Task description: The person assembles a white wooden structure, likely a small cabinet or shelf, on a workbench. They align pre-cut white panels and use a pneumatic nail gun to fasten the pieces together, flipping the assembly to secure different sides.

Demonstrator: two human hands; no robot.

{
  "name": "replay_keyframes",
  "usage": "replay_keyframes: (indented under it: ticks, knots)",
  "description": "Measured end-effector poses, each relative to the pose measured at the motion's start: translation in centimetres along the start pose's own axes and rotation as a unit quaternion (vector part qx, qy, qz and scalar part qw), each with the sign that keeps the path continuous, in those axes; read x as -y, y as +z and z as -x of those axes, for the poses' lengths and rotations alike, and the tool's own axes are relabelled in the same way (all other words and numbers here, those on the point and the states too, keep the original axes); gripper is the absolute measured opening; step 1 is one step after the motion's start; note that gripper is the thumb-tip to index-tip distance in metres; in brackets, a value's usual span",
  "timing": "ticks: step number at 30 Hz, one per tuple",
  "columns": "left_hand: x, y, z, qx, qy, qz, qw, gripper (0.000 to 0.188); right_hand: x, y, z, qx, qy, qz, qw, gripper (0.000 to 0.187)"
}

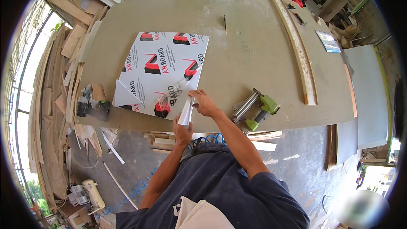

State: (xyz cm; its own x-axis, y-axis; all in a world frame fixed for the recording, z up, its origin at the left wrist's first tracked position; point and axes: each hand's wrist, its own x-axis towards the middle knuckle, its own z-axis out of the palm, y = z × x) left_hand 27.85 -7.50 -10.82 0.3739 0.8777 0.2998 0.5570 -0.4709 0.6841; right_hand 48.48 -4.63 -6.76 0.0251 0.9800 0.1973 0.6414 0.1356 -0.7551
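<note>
My left hand (183, 133) grips the near end of a narrow white strip (185, 114), fingers wrapped round it. Further along, my right hand (204, 103) pinches the same strip near its far end. The strip lies at the near right corner of a white board (171, 70) covered in red and black print; whether it is joined to the board I cannot tell. Something clear and crumpled, like plastic film (173, 95), shows on the board. A small white triangular piece (126, 93) is at its left corner. Right of my hands rests a green and silver nail gun (266, 106).
The worktable (254, 63) carries a cordless drill (91, 104) at the left, a long pale wooden strip (296, 46) at the right and a thin dark pen-like stick (224, 22). Timber offcuts (53, 68) are stacked on the left. A blue coiled hose (135, 188) trails over the floor.
</note>
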Motion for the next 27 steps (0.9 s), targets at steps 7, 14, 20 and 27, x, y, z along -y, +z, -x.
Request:
replay_keyframes:
  ticks: [7, 14, 20, 27]
  knots:
    - [-1.1, -1.2, 1.1, -0.026, -0.067, 0.014, 0.997, 0.036, -3.4, -0.2, -1.6, 0.028, -0.093, 0.094, 0.991, 0.045]
    - [-0.4, -1.1, 1.1, -0.047, -0.066, 0.042, 0.996, 0.036, -3.3, -2.0, -4.0, 0.099, -0.172, 0.183, 0.963, 0.012]
    - [-0.5, -1.2, 1.1, -0.040, -0.054, 0.048, 0.997, 0.034, -3.1, -2.3, -4.6, 0.129, -0.214, 0.256, 0.934, 0.009]
    - [0.3, -1.0, 1.0, -0.030, -0.001, 0.018, 0.999, 0.035, -2.4, -2.7, -6.1, 0.200, -0.247, 0.351, 0.881, 0.009]
